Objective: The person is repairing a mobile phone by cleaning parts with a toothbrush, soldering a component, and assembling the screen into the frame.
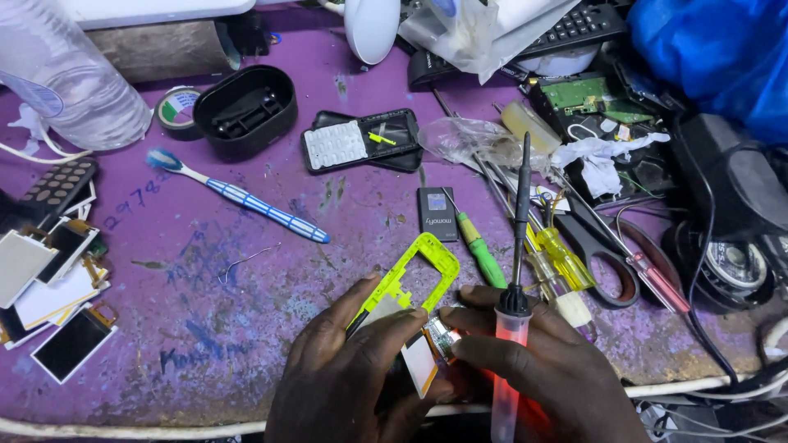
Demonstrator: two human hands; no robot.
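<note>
My left hand [345,377] grips a lime-green phone frame [417,271] together with a small circuit board and its little screen [427,354], held low at the near edge of the purple table [205,328]. My right hand [542,369] pinches the same board from the right. It also holds a tool with a translucent red handle and a long black shaft [519,246] that points away from me.
A blue-and-white toothbrush [246,199], a black tray [245,108], an opened phone with keypad [361,141] and a black battery [437,213] lie further back. Screwdrivers [566,258] and scissors [603,246] crowd the right. Small screens [49,303] lie at the left, beside a plastic bottle [66,74].
</note>
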